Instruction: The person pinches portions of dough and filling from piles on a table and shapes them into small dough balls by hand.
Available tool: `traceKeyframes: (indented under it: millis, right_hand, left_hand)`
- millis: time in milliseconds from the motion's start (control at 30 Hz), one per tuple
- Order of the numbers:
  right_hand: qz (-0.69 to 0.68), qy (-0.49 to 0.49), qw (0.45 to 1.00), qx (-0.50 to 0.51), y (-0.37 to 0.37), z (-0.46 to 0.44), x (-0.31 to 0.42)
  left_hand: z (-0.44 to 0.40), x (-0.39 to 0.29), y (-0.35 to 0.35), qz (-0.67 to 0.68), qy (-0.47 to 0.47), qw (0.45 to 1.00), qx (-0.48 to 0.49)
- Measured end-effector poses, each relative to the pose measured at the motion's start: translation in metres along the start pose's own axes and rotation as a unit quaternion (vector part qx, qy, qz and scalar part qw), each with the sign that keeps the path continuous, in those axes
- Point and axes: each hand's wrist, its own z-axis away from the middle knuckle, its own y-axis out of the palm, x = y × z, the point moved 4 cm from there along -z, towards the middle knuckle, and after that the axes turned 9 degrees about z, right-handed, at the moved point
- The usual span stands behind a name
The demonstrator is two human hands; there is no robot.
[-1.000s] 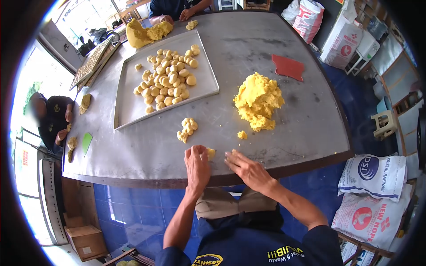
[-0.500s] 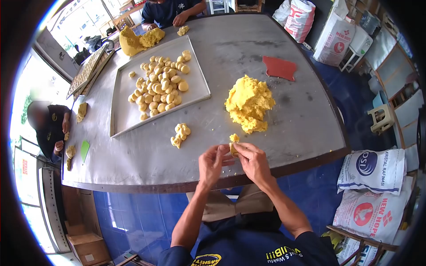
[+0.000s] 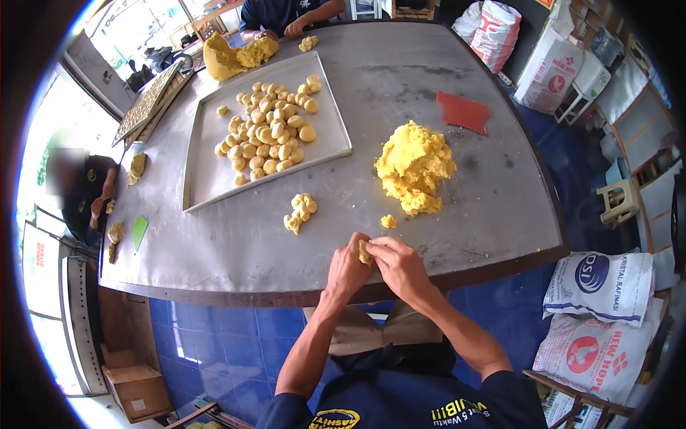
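Observation:
Near the front edge of the table, my left hand and my right hand meet around a small piece of pale dough. The fingers of both hands are closed on it, and part of it is hidden by them. Just beyond lies a small yellow crumbly lump. Farther back sits a large mound of yellow filling. A cluster of small pale dough pieces lies to the left of my hands.
A metal tray holds many round dough balls. A red scraper lies at the right, a green scraper at the left. Co-workers sit at the far side and left side. Sacks stand at right.
My hands have come closer together around the dough piece, slightly nearer the table edge. The small yellow lump now lies apart from my fingers. The whole view has shifted a little.

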Motion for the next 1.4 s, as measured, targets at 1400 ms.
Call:
traceKeyframes:
  millis: [1400]
  right_hand:
    - [-0.089,0.074,0.985,0.13,-0.012,-0.037,-0.016]
  left_hand:
    - [0.0,-0.005,-0.002,0.126,0.038,0.99,0.05]
